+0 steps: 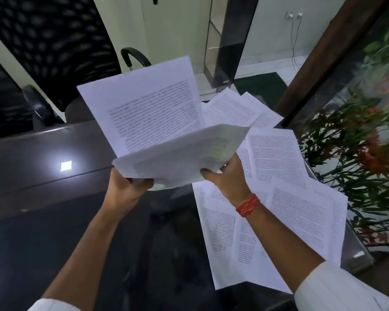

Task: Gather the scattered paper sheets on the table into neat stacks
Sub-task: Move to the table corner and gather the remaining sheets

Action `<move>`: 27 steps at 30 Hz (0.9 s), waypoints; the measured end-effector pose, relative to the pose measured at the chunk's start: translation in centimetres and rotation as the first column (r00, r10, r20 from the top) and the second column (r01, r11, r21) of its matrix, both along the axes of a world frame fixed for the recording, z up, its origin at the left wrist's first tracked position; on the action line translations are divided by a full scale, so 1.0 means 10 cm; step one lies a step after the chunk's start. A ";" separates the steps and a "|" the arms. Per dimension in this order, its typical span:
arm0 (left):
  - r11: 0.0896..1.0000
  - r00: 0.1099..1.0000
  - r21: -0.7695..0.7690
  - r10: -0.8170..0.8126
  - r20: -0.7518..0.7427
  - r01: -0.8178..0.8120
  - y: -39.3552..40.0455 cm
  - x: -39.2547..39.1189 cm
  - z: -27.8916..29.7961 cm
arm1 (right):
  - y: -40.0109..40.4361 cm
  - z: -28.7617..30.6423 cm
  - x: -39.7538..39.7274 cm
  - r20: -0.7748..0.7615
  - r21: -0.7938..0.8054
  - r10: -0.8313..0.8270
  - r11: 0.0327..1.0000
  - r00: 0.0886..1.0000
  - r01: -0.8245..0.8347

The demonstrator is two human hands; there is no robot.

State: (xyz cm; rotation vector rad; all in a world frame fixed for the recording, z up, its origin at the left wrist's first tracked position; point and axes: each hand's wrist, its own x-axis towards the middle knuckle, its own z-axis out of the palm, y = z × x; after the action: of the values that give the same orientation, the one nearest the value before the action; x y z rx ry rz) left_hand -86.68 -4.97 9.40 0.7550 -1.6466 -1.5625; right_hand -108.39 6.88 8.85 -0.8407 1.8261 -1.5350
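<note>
I hold a loose bundle of printed paper sheets (148,122) up above the dark table (43,158). My left hand (126,185) grips its lower left edge from below. My right hand (227,173) grips the lower right part, thumb on top. The top sheet stands tilted upward and a lower sheet folds toward me. Several more printed sheets (279,198) lie scattered and overlapping on the right side of the table, and a few further sheets (238,108) lie at its far right end.
A black mesh office chair (54,46) stands behind the table at the far left. A glass pane with flowering plants (357,135) behind it runs along the right edge. A ceiling light reflection (66,166) shows on the glossy tabletop.
</note>
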 end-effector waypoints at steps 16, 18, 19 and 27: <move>0.993 0.997 -0.083 0.080 -0.009 -0.080 0.14 0.13 -0.10 | 0.11 -0.01 0.22 -0.074 -0.072 0.095 0.992 0.993 -0.100; 0.992 0.996 -0.094 0.088 0.002 -0.087 0.12 0.19 -0.13 | 0.14 -0.04 0.24 -0.104 -0.088 0.092 0.991 0.990 -0.101; 0.994 0.996 -0.066 0.089 0.015 -0.087 0.12 0.22 -0.17 | 0.14 -0.07 0.23 -0.086 -0.081 0.105 0.990 0.991 -0.112; 0.995 0.990 -0.102 0.021 0.141 -0.007 0.12 0.33 -0.46 | -0.02 -0.40 0.24 -0.059 0.042 0.182 0.983 0.981 -0.180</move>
State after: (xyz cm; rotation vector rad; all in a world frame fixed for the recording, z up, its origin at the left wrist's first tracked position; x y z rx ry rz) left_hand -83.42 -3.76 4.82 0.8384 -1.8051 -1.4313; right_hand -106.00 6.67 4.81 -1.0188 1.7630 -1.3710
